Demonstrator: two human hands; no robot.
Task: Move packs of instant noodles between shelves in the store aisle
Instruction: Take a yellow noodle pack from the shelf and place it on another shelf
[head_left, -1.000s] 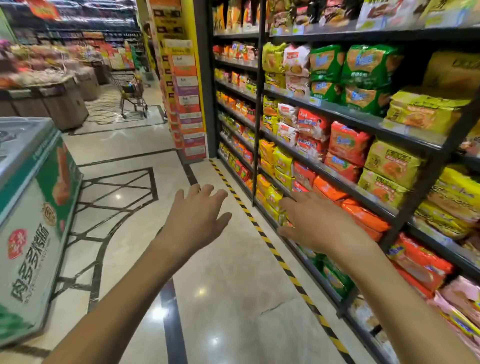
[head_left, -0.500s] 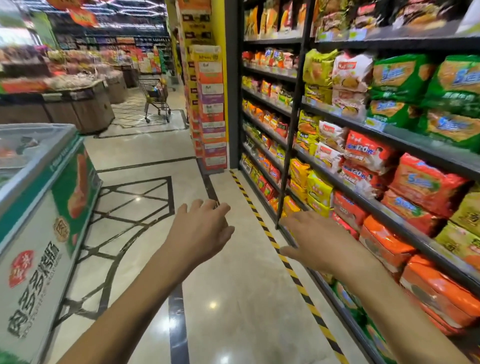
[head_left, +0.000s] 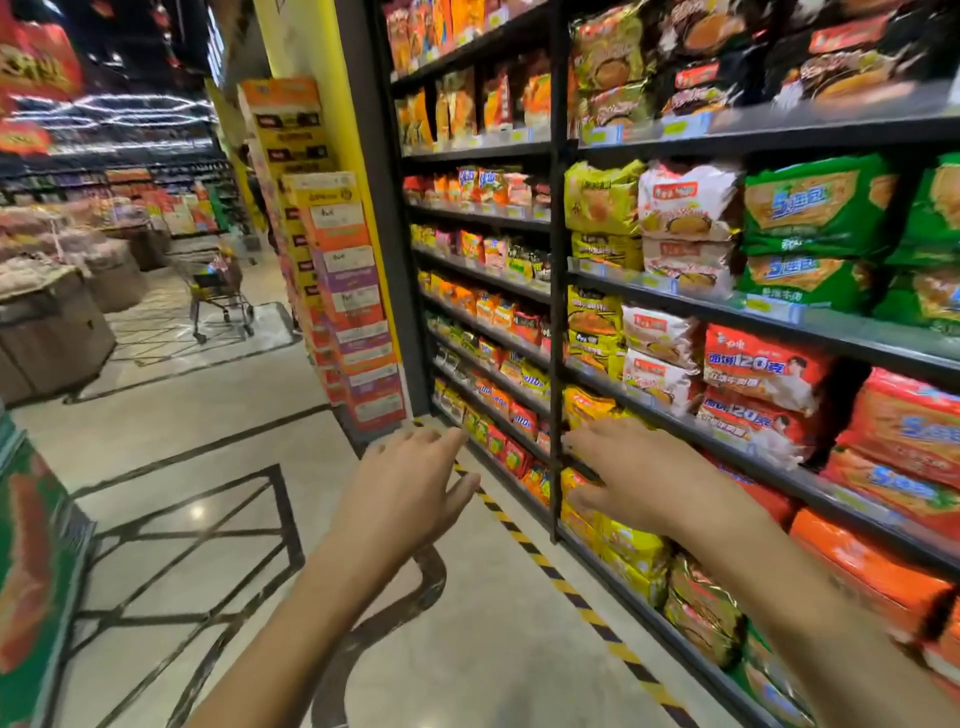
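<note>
Both the left hand (head_left: 410, 488) and right hand (head_left: 644, 478) held nothing, fingers (head_left: 592, 440) spread, while the yellow noodle packs (head_left: 589, 404) just beyond the right fingertips looked light, crinkly and crushable, best gripped across their flat sides.

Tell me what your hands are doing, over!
Left hand open, empty. Right hand open, by the yellow noodle packs, no grip yet. Shopping cart far off, not in the way.

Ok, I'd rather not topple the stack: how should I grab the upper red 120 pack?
Come straight in from the aisle and take the upper red 120 pack by its front edge, thumb on top, fingers slid under: it lies flat on a twin pack, front facing out.
</note>
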